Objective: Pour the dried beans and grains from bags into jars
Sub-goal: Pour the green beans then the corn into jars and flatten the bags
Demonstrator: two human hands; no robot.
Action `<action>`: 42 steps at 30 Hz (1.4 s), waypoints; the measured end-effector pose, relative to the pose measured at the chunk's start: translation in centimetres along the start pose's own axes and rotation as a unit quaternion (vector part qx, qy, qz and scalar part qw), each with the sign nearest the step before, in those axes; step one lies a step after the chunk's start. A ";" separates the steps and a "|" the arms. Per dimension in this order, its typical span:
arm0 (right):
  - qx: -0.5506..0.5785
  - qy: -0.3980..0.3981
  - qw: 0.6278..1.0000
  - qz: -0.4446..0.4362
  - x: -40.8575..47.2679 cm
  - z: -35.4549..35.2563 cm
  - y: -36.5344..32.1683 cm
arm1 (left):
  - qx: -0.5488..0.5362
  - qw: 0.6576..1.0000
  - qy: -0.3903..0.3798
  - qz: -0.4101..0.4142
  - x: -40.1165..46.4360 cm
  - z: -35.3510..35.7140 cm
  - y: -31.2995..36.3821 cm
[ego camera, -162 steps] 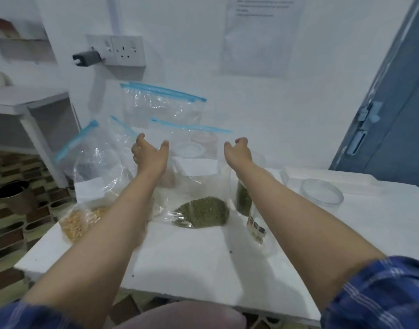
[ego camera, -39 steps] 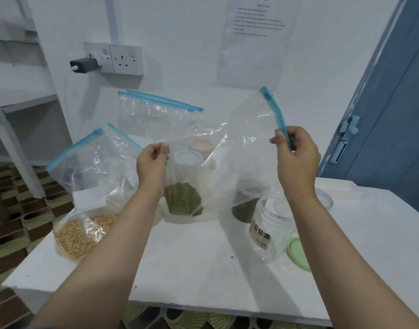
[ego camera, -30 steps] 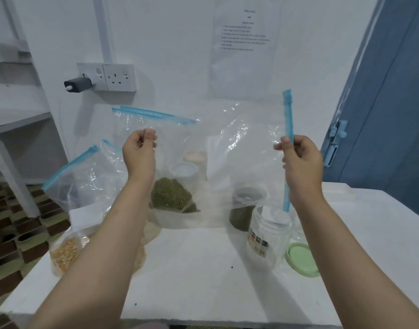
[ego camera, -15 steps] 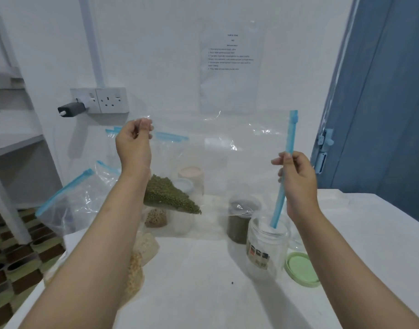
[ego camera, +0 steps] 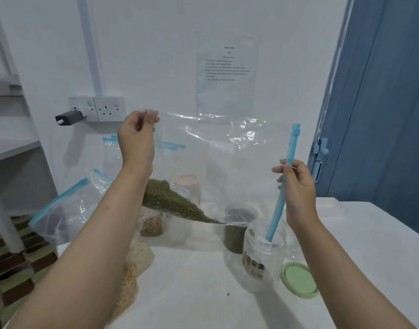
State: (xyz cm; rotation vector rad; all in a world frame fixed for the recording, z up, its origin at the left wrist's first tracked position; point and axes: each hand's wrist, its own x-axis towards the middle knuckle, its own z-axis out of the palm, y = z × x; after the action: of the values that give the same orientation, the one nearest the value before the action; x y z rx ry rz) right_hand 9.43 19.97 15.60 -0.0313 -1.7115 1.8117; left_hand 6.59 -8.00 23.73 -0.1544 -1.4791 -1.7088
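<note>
The left hand [ego camera: 137,136] pinches a raised corner of the clear plastic zip bag [ego camera: 215,162]; green beans [ego camera: 170,203] slide along it toward the right hand [ego camera: 296,186], gripping its blue zip strip [ego camera: 283,186] over the open clear jar [ego camera: 263,260] on the white counter [ego camera: 203,293].

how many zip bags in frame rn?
4, possibly more hidden behind. Held mung bean bag raised over the open jar; empty bag at left; bag of yellow grain under the left forearm; another bag standing at the wall.
</note>
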 end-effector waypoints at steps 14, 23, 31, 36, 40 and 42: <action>0.011 0.022 1.000 0.004 0.0 0.1 0.2 | 0.010 0.998 -0.023 0.051 0.7 0.6 1.4; 0.027 0.020 0.999 -0.015 0.4 0.4 0.1 | 0.004 0.997 -0.036 0.068 0.8 0.4 2.1; 0.041 0.011 0.999 -0.010 1.0 0.1 0.7 | 0.012 0.996 -0.043 0.074 0.3 0.9 2.2; 0.020 -0.011 1.000 0.003 1.6 -0.4 0.1 | 0.008 0.997 -0.049 0.067 0.1 0.7 2.4; 0.019 -0.022 0.999 0.028 1.9 -0.5 -0.4 | 0.009 0.997 -0.048 0.056 0.5 0.5 2.7; 0.018 -0.024 0.998 0.047 1.8 -0.4 -0.7 | 0.012 0.997 -0.045 0.054 0.6 0.5 2.9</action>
State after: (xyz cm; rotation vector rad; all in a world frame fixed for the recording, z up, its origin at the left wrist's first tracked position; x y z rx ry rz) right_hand 8.42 21.12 16.88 -0.0541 -1.7373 1.9258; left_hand 7.91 -7.71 26.42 -0.2975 -1.5282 -1.6162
